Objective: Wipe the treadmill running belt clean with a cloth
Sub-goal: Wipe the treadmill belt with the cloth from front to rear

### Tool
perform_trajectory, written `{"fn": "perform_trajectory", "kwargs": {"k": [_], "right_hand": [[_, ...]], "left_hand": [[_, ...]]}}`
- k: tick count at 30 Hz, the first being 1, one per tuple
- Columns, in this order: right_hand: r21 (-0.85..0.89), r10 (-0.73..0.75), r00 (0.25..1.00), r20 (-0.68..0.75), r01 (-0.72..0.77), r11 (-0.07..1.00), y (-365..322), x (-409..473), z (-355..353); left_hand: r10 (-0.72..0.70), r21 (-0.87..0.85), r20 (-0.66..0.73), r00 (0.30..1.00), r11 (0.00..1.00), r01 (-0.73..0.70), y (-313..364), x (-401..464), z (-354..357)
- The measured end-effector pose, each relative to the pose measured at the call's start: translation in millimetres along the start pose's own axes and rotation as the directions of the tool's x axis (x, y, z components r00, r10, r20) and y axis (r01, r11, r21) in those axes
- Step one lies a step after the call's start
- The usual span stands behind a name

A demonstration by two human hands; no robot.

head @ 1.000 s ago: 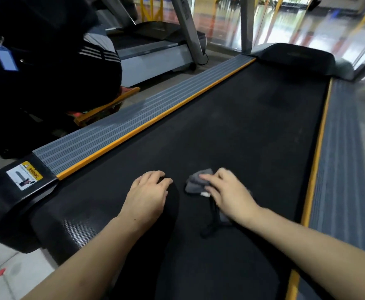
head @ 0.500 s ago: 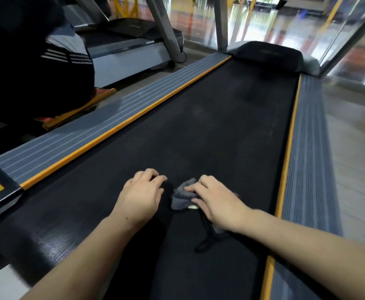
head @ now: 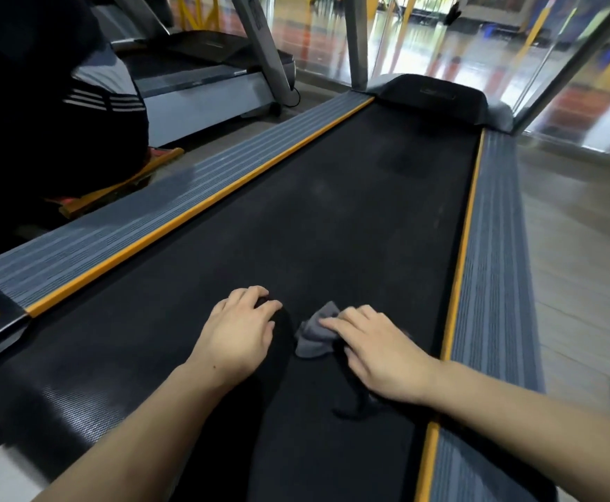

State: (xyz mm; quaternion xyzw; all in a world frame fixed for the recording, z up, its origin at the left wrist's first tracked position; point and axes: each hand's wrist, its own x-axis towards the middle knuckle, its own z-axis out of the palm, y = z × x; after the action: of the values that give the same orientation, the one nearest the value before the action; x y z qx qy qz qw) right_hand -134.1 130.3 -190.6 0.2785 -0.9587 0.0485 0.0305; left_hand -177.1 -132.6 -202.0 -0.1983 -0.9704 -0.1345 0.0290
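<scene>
The treadmill's black running belt (head: 332,211) stretches away from me between two grey side rails with orange edging. A small grey cloth (head: 314,333) lies bunched on the near part of the belt. My right hand (head: 379,356) presses flat on it, covering its right half, and a dark strap (head: 354,411) trails from under the palm. My left hand (head: 240,335) sits just left of the cloth, fingers draped over a black rounded shape that looks like my knee.
The left rail (head: 151,226) and right rail (head: 492,284) border the belt, and the black motor hood (head: 437,96) closes its far end. A person in black (head: 61,121) crouches at the left beside another treadmill (head: 202,85). A glass wall (head: 586,67) stands at the right.
The view has swung left to right across the treadmill. Both hands and the cloth now sit nearer the right rail, with the same gap between them.
</scene>
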Motion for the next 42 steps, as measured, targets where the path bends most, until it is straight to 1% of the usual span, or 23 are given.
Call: {"fn": "perform_trajectory", "kwargs": {"k": [1,4,6,8,11,13,14,15,17,19,21,22,23,25,27,29,31,33,35,37,38,40,42], "right_hand": [[-0.013,0.014,1.000,0.000,-0.014,1.000,-4,-7,-4],[0.075,0.188,0.979,-0.077,-0.182,0.980,-3,-15,-12],[-0.025,0.215,0.970,-0.116,-0.219,0.975,15,-14,-9],[-0.113,0.273,0.955,-0.119,-0.286,0.952,54,-4,-7],[-0.102,0.442,0.889,-0.122,-0.454,0.885,115,22,-11],[-0.072,0.525,0.841,-0.132,-0.537,0.841,135,38,-14],[-0.069,0.540,0.832,-0.128,-0.551,0.832,136,42,-15],[-0.072,0.538,0.834,-0.124,-0.548,0.833,131,42,-16],[-0.082,0.489,0.865,-0.114,-0.499,0.863,112,27,-16],[-0.090,0.392,0.917,-0.080,-0.398,0.913,81,-5,-16],[-0.096,0.258,0.966,-0.032,-0.260,0.961,49,-37,-18],[-0.093,0.199,0.980,-0.010,-0.199,0.976,37,-48,-19],[-0.085,0.177,0.984,0.013,-0.175,0.981,31,-54,-20],[-0.100,0.187,0.982,0.014,-0.185,0.978,38,-46,-22],[-0.152,0.253,0.967,-0.004,-0.251,0.956,71,-20,-21],[-0.201,0.414,0.910,-0.010,-0.407,0.891,115,10,-24],[-0.202,0.547,0.836,-0.041,-0.543,0.815,153,29,-26],[-0.184,0.594,0.803,-0.049,-0.592,0.784,165,38,-26],[-0.182,0.575,0.817,-0.037,-0.571,0.800,152,30,-28],[-0.183,0.533,0.846,-0.015,-0.526,0.830,119,7,-29],[-0.189,0.492,0.870,0.002,-0.483,0.855,99,-7,-29],[-0.179,0.360,0.932,0.035,-0.349,0.920,54,-36,-31],[-0.112,0.276,0.958,0.082,-0.266,0.958,26,-55,-32]], "left_hand": [[0.012,-0.001,0.001,1.000,1.000,-0.012,4,1,1],[0.020,-0.001,-0.006,1.000,1.000,-0.020,18,8,4],[0.005,-0.003,-0.034,0.999,1.000,-0.005,28,12,6],[0.010,-0.003,-0.042,0.999,1.000,-0.010,39,15,9],[0.052,0.010,-0.032,0.998,0.999,-0.052,54,16,15],[0.078,0.015,-0.020,0.997,0.997,-0.077,60,16,17],[0.083,0.014,-0.013,0.996,0.996,-0.083,62,15,17],[0.084,0.011,-0.004,0.996,0.996,-0.084,63,14,17],[0.080,0.008,0.015,0.997,0.997,-0.080,63,14,16],[0.058,-0.005,0.021,0.998,0.998,-0.058,61,17,15],[0.027,-0.028,0.013,1.000,0.999,-0.027,61,22,14],[0.018,-0.037,0.006,1.000,0.999,-0.018,63,24,14],[0.015,-0.047,0.004,1.000,0.999,-0.015,65,25,14],[0.026,-0.054,0.019,0.999,0.998,-0.025,71,26,16],[0.048,-0.035,0.035,0.998,0.998,-0.047,75,25,19],[0.054,-0.034,0.040,0.998,0.998,-0.052,77,23,21],[0.053,-0.034,0.037,0.998,0.998,-0.052,78,23,19],[0.057,-0.028,0.018,0.998,0.998,-0.057,76,24,17],[0.062,-0.032,0.023,0.998,0.998,-0.061,74,25,17],[0.050,-0.035,0.032,0.998,0.998,-0.048,72,26,16],[0.037,-0.045,0.037,0.999,0.998,-0.035,69,27,15],[0.007,-0.059,0.038,0.999,0.998,-0.004,64,28,12],[-0.011,-0.069,0.047,0.999,0.998,0.014,61,27,10]]}}
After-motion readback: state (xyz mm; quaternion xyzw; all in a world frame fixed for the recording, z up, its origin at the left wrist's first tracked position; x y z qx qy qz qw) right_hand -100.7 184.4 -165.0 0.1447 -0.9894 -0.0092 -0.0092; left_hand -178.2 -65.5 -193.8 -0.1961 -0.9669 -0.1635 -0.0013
